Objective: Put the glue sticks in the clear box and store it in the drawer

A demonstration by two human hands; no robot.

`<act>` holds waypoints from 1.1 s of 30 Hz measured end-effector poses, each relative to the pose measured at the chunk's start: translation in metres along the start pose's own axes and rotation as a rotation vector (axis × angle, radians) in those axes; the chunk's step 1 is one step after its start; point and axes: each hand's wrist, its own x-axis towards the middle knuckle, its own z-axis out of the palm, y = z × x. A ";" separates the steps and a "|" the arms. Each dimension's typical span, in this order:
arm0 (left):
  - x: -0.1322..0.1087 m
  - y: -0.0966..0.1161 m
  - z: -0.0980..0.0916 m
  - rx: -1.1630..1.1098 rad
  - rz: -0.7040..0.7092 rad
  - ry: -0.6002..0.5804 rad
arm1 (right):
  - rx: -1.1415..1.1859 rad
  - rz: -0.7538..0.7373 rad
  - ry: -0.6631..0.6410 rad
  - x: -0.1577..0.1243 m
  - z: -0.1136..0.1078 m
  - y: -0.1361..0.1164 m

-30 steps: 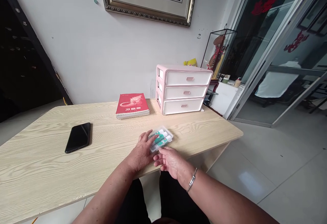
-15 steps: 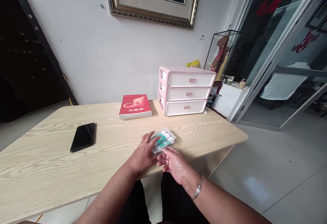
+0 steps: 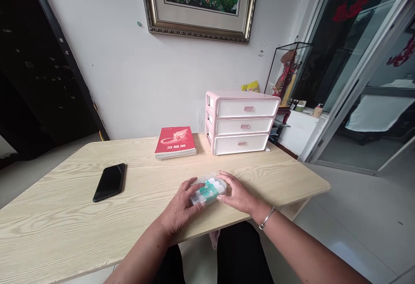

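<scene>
A small clear plastic box point(image 3: 208, 190) with green-and-white tubes inside lies on the light wooden table point(image 3: 65, 219) near its front edge. My left hand point(image 3: 181, 206) rests against the box's left end, fingers curled round it. My right hand point(image 3: 238, 193) lies on the table at the box's right end, fingers bent and touching it. The box sits between both hands. A metal bracelet point(image 3: 266, 218) is on my right wrist.
A black phone point(image 3: 110, 182) lies face up at the left. A red book point(image 3: 175, 142) and a pink three-drawer organiser point(image 3: 241, 122) stand at the back by the wall. The table's right edge ends near a tiled floor point(image 3: 363, 215) and glass door.
My right hand has moved from the near side of the box up to its right end. The left hand stayed at the left end. The view tilted upward slightly.
</scene>
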 end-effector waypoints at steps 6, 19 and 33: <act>-0.003 0.003 -0.008 -0.314 -0.119 -0.030 | 0.225 0.028 -0.087 0.006 0.002 -0.005; 0.059 -0.014 0.002 -0.357 -0.270 0.175 | -0.082 0.088 0.310 0.036 0.000 0.021; 0.085 -0.017 0.023 0.280 0.058 0.187 | 0.033 0.219 0.528 0.086 -0.012 0.060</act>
